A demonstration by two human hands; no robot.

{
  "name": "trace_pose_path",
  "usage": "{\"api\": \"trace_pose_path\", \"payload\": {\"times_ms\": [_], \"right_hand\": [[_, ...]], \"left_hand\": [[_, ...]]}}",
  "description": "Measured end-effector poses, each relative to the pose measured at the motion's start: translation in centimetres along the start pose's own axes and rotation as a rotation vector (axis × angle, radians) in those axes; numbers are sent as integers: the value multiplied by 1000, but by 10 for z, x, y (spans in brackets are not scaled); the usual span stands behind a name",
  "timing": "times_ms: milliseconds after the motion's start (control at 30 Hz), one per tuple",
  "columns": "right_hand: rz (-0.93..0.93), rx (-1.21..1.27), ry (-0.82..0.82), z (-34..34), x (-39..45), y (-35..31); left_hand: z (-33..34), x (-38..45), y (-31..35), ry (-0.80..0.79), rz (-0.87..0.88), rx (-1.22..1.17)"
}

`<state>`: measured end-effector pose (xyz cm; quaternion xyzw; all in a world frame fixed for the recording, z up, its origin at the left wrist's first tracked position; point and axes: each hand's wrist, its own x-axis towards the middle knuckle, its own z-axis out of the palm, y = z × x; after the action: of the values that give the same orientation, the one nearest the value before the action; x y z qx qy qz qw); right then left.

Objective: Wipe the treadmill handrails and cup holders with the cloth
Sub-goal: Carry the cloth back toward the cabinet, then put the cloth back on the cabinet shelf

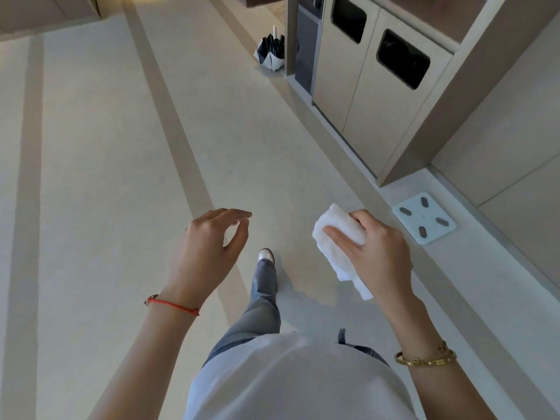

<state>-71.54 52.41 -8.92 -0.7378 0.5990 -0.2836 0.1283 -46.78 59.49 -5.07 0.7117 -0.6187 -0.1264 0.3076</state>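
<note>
A single wide-angle view from the person's head looks forward and steeply down, close over the left hand (212,247) and right hand (378,256), onto the pale floor (100,183), with the built-in waste bins (375,86) at upper right.

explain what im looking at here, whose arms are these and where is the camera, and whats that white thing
There is no machine here. The one picture comes from a wide-angle camera worn on a person's head, looking forward and down, so you see their own arms, shirt and a leg mid-step.

The right hand grips a white cloth, meant for wiping a treadmill. No treadmill is in view. The left hand holds nothing, its fingers loosely curled.

On the pale floor by the wall lies a square bathroom scale. Farther ahead stands a cabinet with two dark bin openings, and beside it a folded umbrella stands on the floor.
</note>
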Motion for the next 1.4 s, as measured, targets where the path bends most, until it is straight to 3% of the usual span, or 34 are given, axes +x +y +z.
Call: {"api": "trace_pose_path", "payload": {"times_ms": [433, 767, 1400], "right_hand": [[104, -56, 125, 81, 295, -12], [189, -120, 220, 108, 435, 24], [327, -175, 283, 78, 743, 189]], "left_hand": [[18, 346, -56, -57, 163, 13], [67, 524, -49, -178, 268, 10], [242, 851, 74, -239, 440, -90]]}}
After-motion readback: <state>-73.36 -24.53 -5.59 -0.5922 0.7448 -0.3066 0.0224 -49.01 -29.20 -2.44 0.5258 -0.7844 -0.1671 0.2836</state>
